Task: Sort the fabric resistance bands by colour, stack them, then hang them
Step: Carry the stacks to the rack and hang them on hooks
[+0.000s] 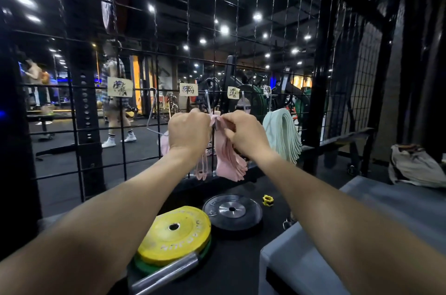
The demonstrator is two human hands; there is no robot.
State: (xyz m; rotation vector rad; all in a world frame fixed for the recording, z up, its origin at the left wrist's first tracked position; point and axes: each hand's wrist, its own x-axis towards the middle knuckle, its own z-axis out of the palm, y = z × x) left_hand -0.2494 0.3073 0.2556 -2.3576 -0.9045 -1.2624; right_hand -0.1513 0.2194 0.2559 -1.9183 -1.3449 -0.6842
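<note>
A bunch of pink fabric bands hangs in front of the black wire grid, under a paper label. My left hand and my right hand are both closed on the top of the pink bunch, close together, where a pale tie or hook comes down from the grid. A thick stack of pale green bands hangs just right of my right hand. Other paper labels are stuck along the same wire row. What the fingers pinch exactly is hidden.
A bare wire hanger hangs left of my hands. Below lie a yellow weight plate, a black plate, a yellow collar clip and a steel bar. A grey padded box stands on the right, with a cloth bag beyond it. A person walks behind the grid.
</note>
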